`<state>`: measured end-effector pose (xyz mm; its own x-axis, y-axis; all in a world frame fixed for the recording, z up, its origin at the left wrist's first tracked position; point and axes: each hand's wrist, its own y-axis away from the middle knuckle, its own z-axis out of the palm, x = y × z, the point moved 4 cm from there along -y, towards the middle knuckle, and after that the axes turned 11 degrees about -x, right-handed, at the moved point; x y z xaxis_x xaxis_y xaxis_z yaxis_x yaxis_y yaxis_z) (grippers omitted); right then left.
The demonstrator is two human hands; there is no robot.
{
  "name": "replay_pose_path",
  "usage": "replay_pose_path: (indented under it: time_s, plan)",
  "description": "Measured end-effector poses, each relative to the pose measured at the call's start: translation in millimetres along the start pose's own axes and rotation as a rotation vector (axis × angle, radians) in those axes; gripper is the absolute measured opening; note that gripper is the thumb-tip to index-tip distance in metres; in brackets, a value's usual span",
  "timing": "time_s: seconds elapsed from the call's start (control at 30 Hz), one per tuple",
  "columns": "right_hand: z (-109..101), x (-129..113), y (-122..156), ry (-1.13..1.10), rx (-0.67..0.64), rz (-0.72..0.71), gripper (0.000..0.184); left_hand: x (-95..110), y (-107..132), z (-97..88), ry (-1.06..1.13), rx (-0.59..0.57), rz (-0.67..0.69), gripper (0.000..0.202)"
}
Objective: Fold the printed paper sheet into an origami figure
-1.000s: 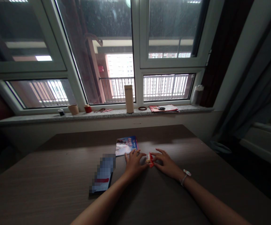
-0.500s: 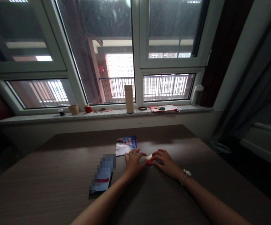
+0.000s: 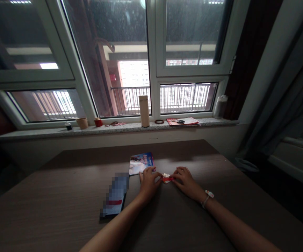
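A small folded piece of red and white paper [image 3: 167, 178] lies between my hands, low over the brown table. My left hand [image 3: 150, 182] pinches its left edge with thumb and forefinger. On the other side, the fingertips of my right hand [image 3: 185, 182] are closed on its right edge. A bracelet with a white ornament [image 3: 208, 196] circles my right wrist. Just beyond my left hand is a blue and pink booklet [image 3: 141, 163]. A phone-like device [image 3: 114, 196] with a blurred-out screen stands or lies left of my left forearm; which of these, I cannot tell.
The brown table [image 3: 49, 196] stands below a window. On the stone sill [image 3: 125, 128] are a beige flask [image 3: 144, 111], a paper cup [image 3: 82, 123], a red spool [image 3: 98, 122], a dark ring [image 3: 159, 121], red papers [image 3: 193, 121] with scissors [image 3: 180, 121], and a clear bottle [image 3: 220, 107].
The paper shows more fully between my hands, with its red band now level across it. My left fingers have closed in on its left edge. Both forearms stay in place.
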<state>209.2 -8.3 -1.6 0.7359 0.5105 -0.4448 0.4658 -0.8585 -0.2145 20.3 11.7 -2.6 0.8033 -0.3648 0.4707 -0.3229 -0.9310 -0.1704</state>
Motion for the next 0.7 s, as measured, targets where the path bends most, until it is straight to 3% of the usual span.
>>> replay_pose_path:
  time_s: [0.7]
  plan:
    - [0.9, -3.0, -0.6, -0.007, -0.002, 0.031, 0.021, 1.1, 0.4, 1.2, -0.073, -0.035, -0.046, 0.021]
